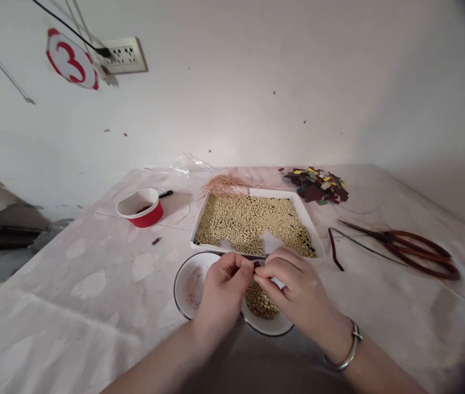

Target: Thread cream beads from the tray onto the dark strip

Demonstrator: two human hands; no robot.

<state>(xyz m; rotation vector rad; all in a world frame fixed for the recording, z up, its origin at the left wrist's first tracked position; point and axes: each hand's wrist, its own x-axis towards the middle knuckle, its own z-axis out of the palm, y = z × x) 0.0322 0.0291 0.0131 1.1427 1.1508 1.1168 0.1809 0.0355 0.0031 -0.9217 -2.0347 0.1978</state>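
My left hand (223, 284) and my right hand (298, 282) meet over two bowls, fingertips nearly touching. Both pinch at one small dark brown-red piece (257, 265), mostly hidden by the fingers. Beneath my right hand is a white dark-rimmed bowl (271, 328) holding yellowish-tan round beads or beans (262, 302). A second white bowl (183, 284), with pinkish residue inside, is partly covered by my left hand. Just beyond my fingers lies a shallow white tray (319, 241), spread with many pale round bead-like pieces (252, 219) and a few dark ones.
A red-and-white tub (145, 218) holds dark bits, with a black pen (166, 193) behind it. Thin copper-coloured strands (226, 185) lie behind the tray, near clear plastic (189, 163). To the right are coloured scraps (318, 186), a dark bent strip (334, 251) and large scissors (417, 251).
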